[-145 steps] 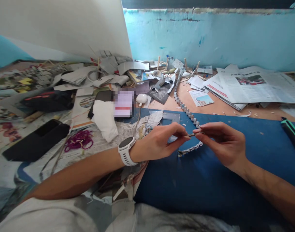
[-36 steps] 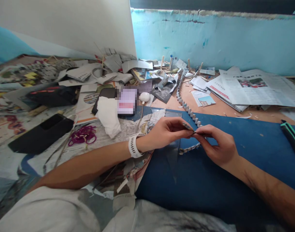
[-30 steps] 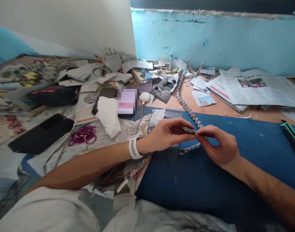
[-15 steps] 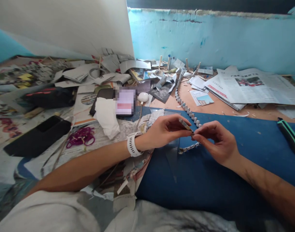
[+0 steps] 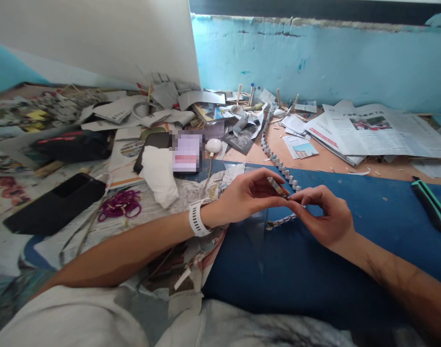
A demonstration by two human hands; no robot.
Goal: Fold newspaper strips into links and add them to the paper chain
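Note:
A small folded paper strip (image 5: 277, 187) is pinched between the thumb and fingers of my left hand (image 5: 247, 195), which wears a white watch band. My right hand (image 5: 327, 212) meets it fingertip to fingertip, its thumb and index finger pressed together at the strip's lower end; what they grip there is hidden. A zigzag chain of folded paper (image 5: 282, 168) runs from the back of the desk down behind my hands. Its short end (image 5: 281, 221) shows below them, over the blue mat (image 5: 296, 270).
A green and black cutter (image 5: 432, 205) lies at the right. Newspapers (image 5: 386, 132) are behind it. At the left are a phone (image 5: 187, 153), white tissue (image 5: 158, 176), purple string (image 5: 121, 205) and a black case (image 5: 57, 202). A clear set square (image 5: 256, 241) rests on the mat.
My right hand's fingertips have shifted slightly and now press closer against my left thumb. The paper strip stays in my left hand, and the chain has hardly moved.

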